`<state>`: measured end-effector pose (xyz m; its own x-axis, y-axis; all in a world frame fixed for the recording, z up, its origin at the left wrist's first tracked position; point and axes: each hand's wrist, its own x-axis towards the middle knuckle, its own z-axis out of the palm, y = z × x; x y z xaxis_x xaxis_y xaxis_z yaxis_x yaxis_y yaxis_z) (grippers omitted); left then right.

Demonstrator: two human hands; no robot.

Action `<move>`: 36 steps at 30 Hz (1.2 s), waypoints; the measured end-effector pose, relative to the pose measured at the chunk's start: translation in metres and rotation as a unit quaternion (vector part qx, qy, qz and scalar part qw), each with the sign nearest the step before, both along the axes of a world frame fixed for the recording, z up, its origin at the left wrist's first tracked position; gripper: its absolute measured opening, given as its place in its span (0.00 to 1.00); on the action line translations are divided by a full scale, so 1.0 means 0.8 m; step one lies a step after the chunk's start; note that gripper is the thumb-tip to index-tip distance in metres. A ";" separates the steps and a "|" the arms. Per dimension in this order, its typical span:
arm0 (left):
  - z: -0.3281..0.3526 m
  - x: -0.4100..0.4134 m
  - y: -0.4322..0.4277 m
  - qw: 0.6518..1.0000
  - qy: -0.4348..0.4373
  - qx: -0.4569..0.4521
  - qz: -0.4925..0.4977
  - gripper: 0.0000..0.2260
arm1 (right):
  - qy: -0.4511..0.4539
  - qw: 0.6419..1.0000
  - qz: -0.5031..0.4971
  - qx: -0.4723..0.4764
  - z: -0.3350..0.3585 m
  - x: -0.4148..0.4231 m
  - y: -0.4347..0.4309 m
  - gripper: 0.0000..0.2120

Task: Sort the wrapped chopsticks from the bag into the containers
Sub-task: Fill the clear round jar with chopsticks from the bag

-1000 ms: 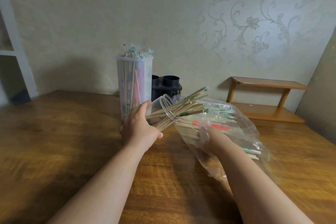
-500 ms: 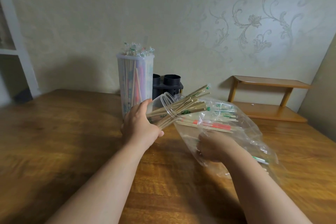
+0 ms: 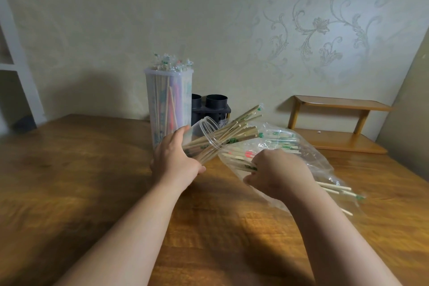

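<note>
- The left hand (image 3: pixel 174 160) covers the base of the clear jar (image 3: pixel 209 131); its fingers wrap mostly out of sight.
- Fingers of the right hand (image 3: pixel 278 172) curl underneath, unseen; whether they grip the wrapped chopsticks (image 3: pixel 240 165) bare or through the bag (image 3: pixel 318 160) is unclear.
- The tall container (image 3: pixel 169 100) hides part of the black holder (image 3: pixel 217 105).
- Wrapper print is too small to read.

The brown wooden tabletop (image 3: pixel 92 181) is carrying a tall translucent container (image 3: pixel 168 100) packed with wrapped chopsticks (image 3: pixel 169 64), standing upright just beyond the left grip (image 3: pixel 176 160) that is holding a tilted clear jar (image 3: pixel 204 137). A black two-cup holder (image 3: pixel 212 107) is standing farther back. A clear plastic bag (image 3: pixel 313 162) of more chopsticks is lying under and beyond the right grip (image 3: pixel 278 174). A small wooden two-tier shelf (image 3: pixel 336 137) is sitting well beyond that grip.
</note>
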<state>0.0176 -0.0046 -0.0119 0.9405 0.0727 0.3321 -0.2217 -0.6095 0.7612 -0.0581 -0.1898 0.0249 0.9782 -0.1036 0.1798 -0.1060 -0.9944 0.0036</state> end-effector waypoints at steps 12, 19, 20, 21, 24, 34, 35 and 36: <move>0.007 -0.003 -0.001 1.000 0.025 -0.006 0.018 0.45 | -0.212 0.973 0.053 -0.076 0.034 -0.031 -0.009 0.14; 0.005 -0.003 -0.001 1.000 0.019 -0.008 0.013 0.45 | -0.361 0.929 0.066 -0.045 0.020 -0.012 -0.010 0.14; 0.005 -0.003 -0.001 1.000 0.018 -0.005 0.014 0.45 | -0.393 0.916 0.066 -0.040 0.018 -0.008 -0.010 0.14; 0.004 -0.003 -0.002 1.000 0.019 -0.002 0.013 0.45 | -0.427 0.901 0.070 -0.037 0.015 -0.005 -0.012 0.15; 0.006 -0.002 -0.003 1.000 0.021 0.007 0.012 0.45 | -0.513 0.849 0.126 -0.023 0.010 0.002 -0.022 0.18; 0.001 0.000 -0.001 0.999 0.003 0.044 0.005 0.44 | -0.648 0.758 0.061 0.032 0.004 0.002 -0.019 0.25; 0.001 0.000 -0.001 0.999 0.001 0.045 0.007 0.45 | -0.643 0.762 0.062 0.050 0.002 0.003 -0.017 0.25; 0.001 0.001 -0.001 0.999 -0.002 0.045 0.009 0.45 | -0.639 0.763 0.065 0.071 0.000 0.003 -0.016 0.24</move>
